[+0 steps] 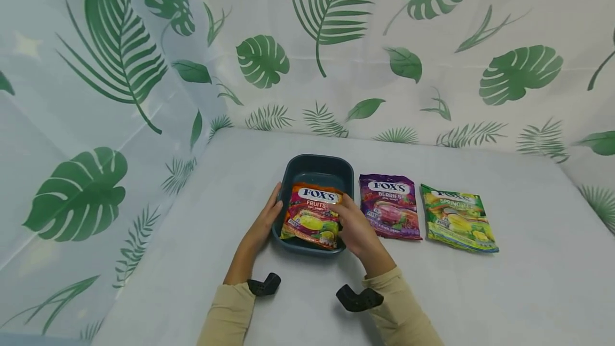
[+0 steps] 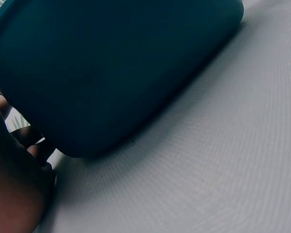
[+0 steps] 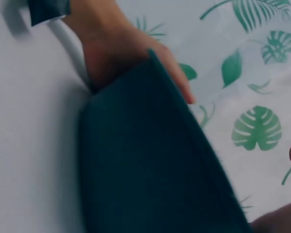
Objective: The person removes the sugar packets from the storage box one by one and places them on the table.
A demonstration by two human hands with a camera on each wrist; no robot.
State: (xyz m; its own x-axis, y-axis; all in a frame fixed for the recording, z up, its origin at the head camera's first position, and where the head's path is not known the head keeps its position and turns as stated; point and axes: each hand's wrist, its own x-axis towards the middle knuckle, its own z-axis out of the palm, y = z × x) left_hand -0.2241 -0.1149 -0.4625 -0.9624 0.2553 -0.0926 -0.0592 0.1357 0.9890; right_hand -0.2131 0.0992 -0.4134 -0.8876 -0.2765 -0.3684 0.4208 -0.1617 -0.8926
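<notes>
In the head view a dark teal rectangular container [image 1: 319, 178] stands on the table. An orange-red bag of Fox's Fruits candy [image 1: 312, 221] lies in its front part, label up. My left hand [image 1: 261, 224] rests along the container's left outer wall, its fingers extended. My right hand [image 1: 359, 231] reaches over the right rim and holds the candy bag by its right edge; some of its fingers are hidden. The left wrist view shows mostly the container's outer wall [image 2: 111, 73]. In the right wrist view, the left hand [image 3: 121, 53] touches the container's far end.
A purple bag of Fox's Berries candy [image 1: 390, 207] lies right of the container, with a green Fox's candy bag [image 1: 459, 219] farther right. White cloth [image 1: 533, 260] covers the table. A leaf-patterned curtain [image 1: 447, 47] hangs behind and on the left.
</notes>
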